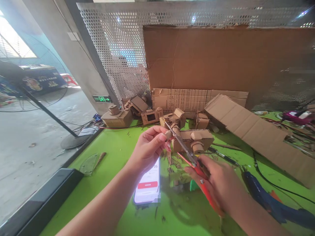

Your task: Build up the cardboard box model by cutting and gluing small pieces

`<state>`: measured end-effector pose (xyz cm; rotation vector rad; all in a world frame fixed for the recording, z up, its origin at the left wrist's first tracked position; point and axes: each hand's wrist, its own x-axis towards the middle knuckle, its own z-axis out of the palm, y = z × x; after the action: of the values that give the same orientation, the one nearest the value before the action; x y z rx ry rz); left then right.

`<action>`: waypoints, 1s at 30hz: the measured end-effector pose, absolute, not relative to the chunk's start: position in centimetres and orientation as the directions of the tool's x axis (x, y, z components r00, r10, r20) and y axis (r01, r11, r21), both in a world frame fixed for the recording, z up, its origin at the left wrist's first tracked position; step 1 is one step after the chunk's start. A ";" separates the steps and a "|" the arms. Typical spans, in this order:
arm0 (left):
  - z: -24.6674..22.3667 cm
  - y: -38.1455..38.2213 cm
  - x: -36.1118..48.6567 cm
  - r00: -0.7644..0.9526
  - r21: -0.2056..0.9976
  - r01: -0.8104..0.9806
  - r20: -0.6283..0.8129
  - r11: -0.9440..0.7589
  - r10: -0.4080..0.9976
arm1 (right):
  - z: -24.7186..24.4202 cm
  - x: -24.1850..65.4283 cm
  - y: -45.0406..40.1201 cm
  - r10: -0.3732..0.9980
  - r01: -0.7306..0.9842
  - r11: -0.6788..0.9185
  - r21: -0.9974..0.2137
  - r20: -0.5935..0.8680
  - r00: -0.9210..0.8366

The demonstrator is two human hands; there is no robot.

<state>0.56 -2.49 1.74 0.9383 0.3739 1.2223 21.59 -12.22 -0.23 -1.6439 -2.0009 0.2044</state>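
Observation:
My left hand (149, 144) pinches a small piece of cardboard (168, 134) between thumb and fingertips, above the green table. In my right hand (216, 178) are scissors (184, 147) with red-orange handles, fingers closed round them. Their blades stand apart, the upper one reaching close to the small piece; whether it touches cannot be made out. Just behind the blades sits a camera-shaped cardboard model (206, 137) with a round lens. Under my left wrist lies a phone (147, 195) with a lit screen, partly covered.
More cardboard models (119, 118) line the back of the green table (108, 196). A long cardboard strip (256, 134) leans at the right. A blue glue gun (268, 200) lies front right, near a black cable (275, 185). At left are a clear protractor (89, 164) and a dark box (49, 200).

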 end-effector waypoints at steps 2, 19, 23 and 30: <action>1.8 -2.6 0.6 0.350 0.769 -0.638 0.236 0.046 0.907 | -0.1 21.7 -12.2 0.937 0.850 0.250 -0.463 0.338 -0.091; 1.7 -2.4 0.4 0.284 0.756 -0.655 0.215 0.025 0.934 | 0.1 21.9 -11.8 0.968 0.885 0.193 -0.424 0.228 -0.102; 1.9 -2.6 0.5 0.306 0.731 -0.678 0.187 0.076 0.934 | -0.1 21.9 -11.8 0.970 0.888 0.177 -0.425 0.226 -0.085; 1.8 -2.6 0.5 0.351 0.746 -0.658 0.185 0.101 0.918 | -0.1 21.7 -11.7 0.968 0.903 0.183 -0.388 0.229 -0.097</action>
<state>0.55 -2.61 1.76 0.8630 0.3673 1.2029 21.70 -11.70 -0.07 -1.7567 -2.0389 0.2050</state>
